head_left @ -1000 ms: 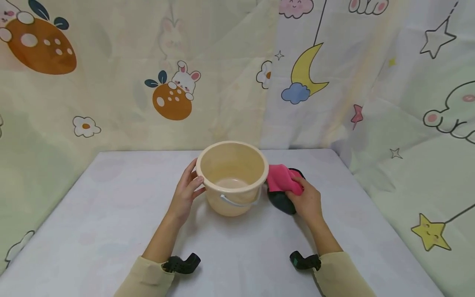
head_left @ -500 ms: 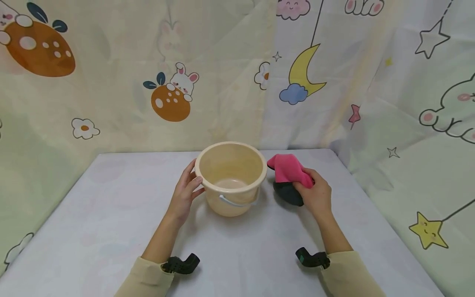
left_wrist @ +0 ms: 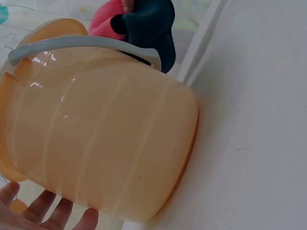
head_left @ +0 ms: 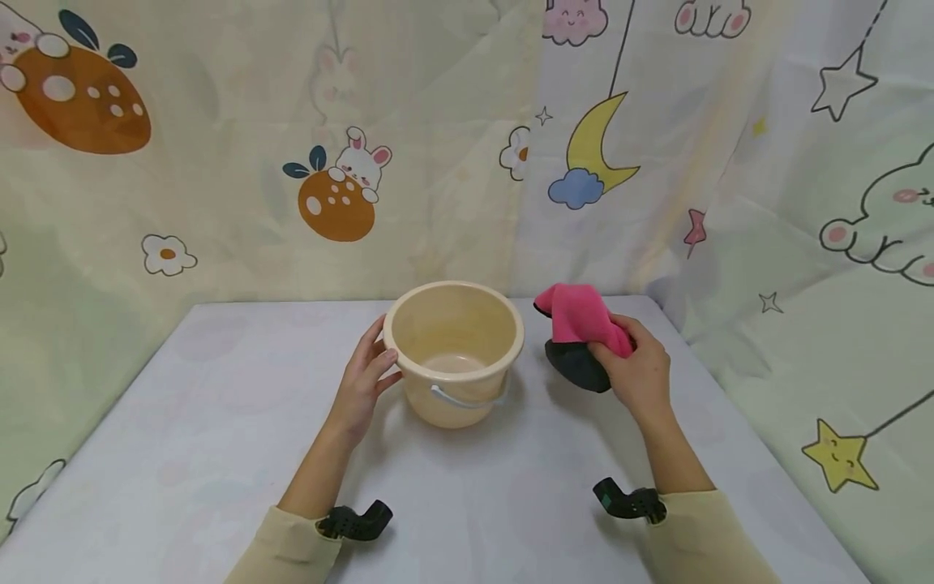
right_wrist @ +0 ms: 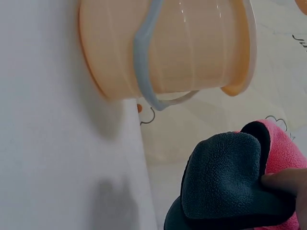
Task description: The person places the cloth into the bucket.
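Note:
A cream plastic bucket (head_left: 454,349) with a pale handle stands upright in the middle of the table; it also fills the left wrist view (left_wrist: 96,143) and shows in the right wrist view (right_wrist: 168,48). My left hand (head_left: 365,375) rests against its left side with straight fingers (left_wrist: 43,213), thumb by the rim. My right hand (head_left: 635,369) grips a pink and dark grey cloth (head_left: 580,332), lifted off the table to the right of the bucket. In the right wrist view the cloth (right_wrist: 230,182) shows mostly its dark side.
The table (head_left: 219,438) is covered with a pale sheet. Curtains printed with cartoon animals, a moon and stars (head_left: 598,146) hang behind and along the right side. Black wrist cameras (head_left: 357,519) sit on both beige sleeves.
My right hand has lifted the cloth up and moved it right, away from the bucket. The left hand and the bucket have stayed in place.

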`<state>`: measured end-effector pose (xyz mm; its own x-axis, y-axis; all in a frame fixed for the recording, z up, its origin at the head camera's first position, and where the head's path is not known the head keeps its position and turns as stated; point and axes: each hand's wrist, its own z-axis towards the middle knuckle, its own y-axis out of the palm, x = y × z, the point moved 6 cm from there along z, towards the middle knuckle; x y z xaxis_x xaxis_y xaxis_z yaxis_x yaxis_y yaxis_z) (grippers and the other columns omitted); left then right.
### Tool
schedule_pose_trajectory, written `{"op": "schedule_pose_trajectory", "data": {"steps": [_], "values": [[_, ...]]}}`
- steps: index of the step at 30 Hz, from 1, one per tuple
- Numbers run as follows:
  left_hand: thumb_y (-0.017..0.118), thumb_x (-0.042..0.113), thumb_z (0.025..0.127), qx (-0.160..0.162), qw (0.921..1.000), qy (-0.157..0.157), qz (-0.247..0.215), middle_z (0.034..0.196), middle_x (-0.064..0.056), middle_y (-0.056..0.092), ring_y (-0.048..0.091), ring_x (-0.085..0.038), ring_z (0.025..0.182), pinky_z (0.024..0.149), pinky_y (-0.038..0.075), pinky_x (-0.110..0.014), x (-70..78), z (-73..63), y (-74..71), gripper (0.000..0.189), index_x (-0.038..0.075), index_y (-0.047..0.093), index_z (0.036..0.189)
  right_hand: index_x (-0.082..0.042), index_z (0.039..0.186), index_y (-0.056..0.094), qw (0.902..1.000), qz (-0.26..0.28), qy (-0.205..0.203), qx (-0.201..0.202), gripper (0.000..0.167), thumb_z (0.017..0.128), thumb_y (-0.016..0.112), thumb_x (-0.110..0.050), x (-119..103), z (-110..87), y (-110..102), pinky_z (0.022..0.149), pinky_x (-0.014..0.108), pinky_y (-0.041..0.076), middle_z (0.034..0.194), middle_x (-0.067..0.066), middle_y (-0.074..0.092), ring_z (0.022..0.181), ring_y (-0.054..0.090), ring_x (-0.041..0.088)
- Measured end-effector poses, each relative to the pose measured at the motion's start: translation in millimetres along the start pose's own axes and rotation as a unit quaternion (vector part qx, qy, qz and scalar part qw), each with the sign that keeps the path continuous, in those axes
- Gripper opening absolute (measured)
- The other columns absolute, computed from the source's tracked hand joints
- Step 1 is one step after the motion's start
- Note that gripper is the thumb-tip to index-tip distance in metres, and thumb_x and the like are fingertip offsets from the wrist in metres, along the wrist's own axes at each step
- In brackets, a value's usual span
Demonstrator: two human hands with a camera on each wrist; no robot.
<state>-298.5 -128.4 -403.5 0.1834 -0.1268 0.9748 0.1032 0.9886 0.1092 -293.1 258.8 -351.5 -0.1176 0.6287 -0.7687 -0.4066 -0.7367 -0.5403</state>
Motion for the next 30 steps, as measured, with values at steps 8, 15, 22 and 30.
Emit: {"op": "schedule_pose_trajectory", "data": {"steps": [8, 15, 22, 30], "values": [[0.049, 0.018, 0.104, -0.002, 1.0000, 0.000, 0.005, 0.158, -0.016, 0.042, 0.047, -0.033, 0.138, 0.101, 0.051, -0.030, -0.8, -1.4, 0.0, 0.064, 0.025, 0.029, 0.164, -0.009, 0.145, 0.057, 0.9997, -0.006, -0.022, 0.002, 0.057, 0.093, 0.076, -0.021, -18.5, 4.0, -15.8, 0.091, 0.054, 0.053, 0.137, 0.020, 0.061, 0.119, 0.054, 0.039], [0.050, 0.018, 0.103, 0.003, 1.0000, 0.002, 0.001, 0.157, -0.016, 0.043, 0.048, -0.032, 0.136, 0.100, 0.052, -0.029, 0.6, 0.5, -1.1, 0.063, 0.024, 0.030, 0.164, -0.009, 0.144, 0.056, 0.9990, -0.004, -0.045, 0.001, 0.058, 0.092, 0.078, -0.024, -40.7, 8.5, -26.0, 0.082, 0.034, 0.051, 0.134, 0.019, 0.061, 0.116, 0.054, 0.036], [0.050, 0.018, 0.103, 0.000, 1.0000, 0.004, 0.000, 0.157, -0.016, 0.043, 0.048, -0.033, 0.136, 0.101, 0.051, -0.032, -0.1, 1.2, -0.9, 0.063, 0.025, 0.031, 0.163, -0.012, 0.147, 0.055, 0.9981, 0.010, -0.059, -0.011, 0.062, 0.091, 0.079, -0.026, -60.4, 11.3, -33.4, 0.076, 0.017, 0.048, 0.137, 0.016, 0.059, 0.118, 0.052, 0.034], [0.050, 0.018, 0.103, 0.001, 1.0000, 0.004, -0.003, 0.157, -0.016, 0.043, 0.047, -0.034, 0.136, 0.102, 0.051, -0.032, -0.7, 0.8, 0.1, 0.063, 0.026, 0.031, 0.163, -0.015, 0.144, 0.057, 0.9953, 0.040, -0.083, -0.029, 0.060, 0.090, 0.080, -0.026, -85.2, 14.3, -34.8, 0.073, 0.011, 0.049, 0.134, 0.012, 0.060, 0.116, 0.050, 0.026]]}}
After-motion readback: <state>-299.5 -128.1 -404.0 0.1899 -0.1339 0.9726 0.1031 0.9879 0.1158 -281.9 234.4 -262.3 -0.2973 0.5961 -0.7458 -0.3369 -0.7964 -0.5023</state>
